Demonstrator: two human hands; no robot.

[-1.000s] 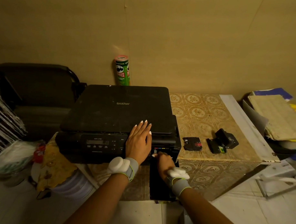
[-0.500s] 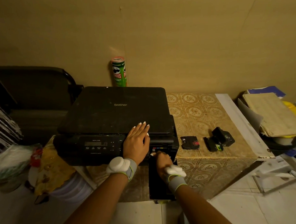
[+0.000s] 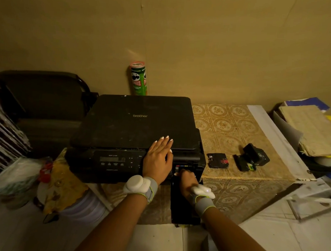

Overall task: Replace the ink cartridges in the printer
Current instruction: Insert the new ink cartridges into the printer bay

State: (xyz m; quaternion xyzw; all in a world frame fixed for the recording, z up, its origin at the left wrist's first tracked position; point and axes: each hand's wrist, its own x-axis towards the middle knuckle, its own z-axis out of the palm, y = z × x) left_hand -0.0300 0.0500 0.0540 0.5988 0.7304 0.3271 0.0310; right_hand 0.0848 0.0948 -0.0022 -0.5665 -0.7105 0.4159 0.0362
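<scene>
Far left: a dark chair and a clutter pile, not part of the task. Green chip can stands upright against the wall behind the printer.

The printer sits on the tabletop, lid shut, control panel facing the person. Heavy and rigid by the look of it; it should stay put under a brace.

Left hand lies flat, palm down, on the front right edge of the printer, fingers spread toward the wall. Its grip is wide and holds nothing, just pressing.

Right hand is curled in at the cartridge bay at the printer's front right corner, below a row of colour tabs; the bay door hangs down open in front. Fingertips are hidden in the slot, so I cannot tell if the grip has closed on a cartridge.

On the tabletop right of the printer: a black cartridge with a magenta label lying flat, long axis roughly left-right. Further right, apart from it, a cartridge with a yellow-green label, long axis running front to back. A black block leans on it.

Cartridges are probably light, stiff plastic shells with smooth sides; pinch by the long side faces, label end out, and keep off the ink port.

Far right: a stack of papers.
</scene>
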